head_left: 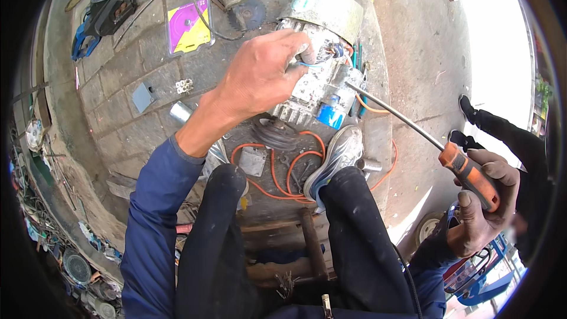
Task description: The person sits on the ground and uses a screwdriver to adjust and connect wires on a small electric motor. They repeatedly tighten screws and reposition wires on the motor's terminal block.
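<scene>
An electric motor with a dirty, whitish finned body and a round end cover lies on the paved ground in front of my feet. Over its opened wiring area, my left hand is closed in a pinch on a thin blue wire. My right hand, out to the right, is wrapped round the orange and black handle of a screwdriver. The long shaft points up and left, its tip at the grey cylinder on the motor's side; whether it touches I cannot tell. A blue label shows on that cylinder.
An orange cable loops between my shoes beside a dark pulley. Leftward lie a white terminal block, a grey plate and a packaged disc. A cutting blade sits farther off. Another person's legs appear at right.
</scene>
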`<state>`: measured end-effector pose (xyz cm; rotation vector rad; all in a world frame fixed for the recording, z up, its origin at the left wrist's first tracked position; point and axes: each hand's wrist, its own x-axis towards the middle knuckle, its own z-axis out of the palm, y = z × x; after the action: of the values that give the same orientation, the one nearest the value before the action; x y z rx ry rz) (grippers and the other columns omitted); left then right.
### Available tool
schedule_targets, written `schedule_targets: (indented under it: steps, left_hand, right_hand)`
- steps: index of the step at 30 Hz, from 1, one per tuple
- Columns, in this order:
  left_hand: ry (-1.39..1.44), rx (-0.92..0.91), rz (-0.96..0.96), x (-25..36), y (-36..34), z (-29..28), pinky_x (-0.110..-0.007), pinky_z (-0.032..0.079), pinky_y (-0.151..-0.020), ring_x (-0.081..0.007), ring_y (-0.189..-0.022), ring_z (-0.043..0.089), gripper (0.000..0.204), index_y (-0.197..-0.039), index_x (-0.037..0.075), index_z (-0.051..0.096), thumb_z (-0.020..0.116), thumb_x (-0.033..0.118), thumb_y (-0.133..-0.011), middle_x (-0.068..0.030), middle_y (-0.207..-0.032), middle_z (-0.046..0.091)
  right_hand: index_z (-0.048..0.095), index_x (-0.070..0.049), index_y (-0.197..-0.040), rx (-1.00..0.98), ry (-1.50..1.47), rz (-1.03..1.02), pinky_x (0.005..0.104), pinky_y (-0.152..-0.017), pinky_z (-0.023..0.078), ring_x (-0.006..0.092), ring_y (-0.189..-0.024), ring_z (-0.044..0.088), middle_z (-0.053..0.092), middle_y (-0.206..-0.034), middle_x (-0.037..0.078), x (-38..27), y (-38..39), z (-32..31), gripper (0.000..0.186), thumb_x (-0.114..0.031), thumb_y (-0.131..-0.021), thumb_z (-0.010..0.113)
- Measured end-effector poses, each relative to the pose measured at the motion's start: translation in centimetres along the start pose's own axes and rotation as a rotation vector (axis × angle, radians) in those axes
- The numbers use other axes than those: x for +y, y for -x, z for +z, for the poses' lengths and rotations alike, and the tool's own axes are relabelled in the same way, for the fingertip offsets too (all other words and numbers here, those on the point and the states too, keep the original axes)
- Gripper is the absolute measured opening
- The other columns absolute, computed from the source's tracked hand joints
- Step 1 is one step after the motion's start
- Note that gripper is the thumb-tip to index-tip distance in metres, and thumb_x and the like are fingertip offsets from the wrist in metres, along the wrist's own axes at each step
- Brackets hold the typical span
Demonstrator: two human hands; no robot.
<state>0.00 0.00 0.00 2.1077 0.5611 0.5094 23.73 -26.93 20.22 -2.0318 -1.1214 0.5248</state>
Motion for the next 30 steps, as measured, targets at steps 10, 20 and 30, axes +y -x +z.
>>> schedule_targets:
  steps: [10, 20, 30]
  left_hand:
    - [-0.055, -0.136, -0.055, -0.8, -1.3, 0.1, -0.046, 0.055, -0.074, -0.0446, -0.080, 0.070, 0.024, -0.110, 0.002, 0.070, 0.079, 0.012, -0.090, -0.0248, -0.089, 0.072]
    - [-0.125, -0.124, -0.002, -1.3, -1.1, 0.6, -0.049, 0.056, -0.077, -0.0452, -0.084, 0.071, 0.020, -0.110, 0.006, 0.075, 0.078, 0.012, -0.091, -0.0248, -0.089, 0.073]
    - [-0.165, -0.129, -0.012, -1.5, -1.1, 0.7, -0.050, 0.058, -0.080, -0.0452, -0.089, 0.072, 0.020, -0.110, 0.006, 0.074, 0.079, 0.012, -0.091, -0.0230, -0.092, 0.074]
  right_hand:
    - [0.056, -0.006, -0.122, -0.076, -0.127, -0.266, 0.0366, -0.102, 0.055, 0.0241, -0.104, 0.074, 0.073, -0.121, 0.025, -0.8, -3.8, 7.8, 0.043, -0.011, -0.091, 0.085]
    - [0.055, -0.001, -0.120, -0.115, -0.055, -0.397, 0.0354, -0.091, 0.061, 0.0266, -0.102, 0.077, 0.073, -0.113, 0.024, 0.0, -5.5, 9.8, 0.042, 0.004, -0.088, 0.082]
    - [0.056, -0.003, -0.119, -0.186, -0.042, -0.365, 0.0372, -0.094, 0.060, 0.0262, -0.103, 0.076, 0.073, -0.116, 0.023, -0.9, -5.7, 9.6, 0.038, -0.002, -0.090, 0.082]
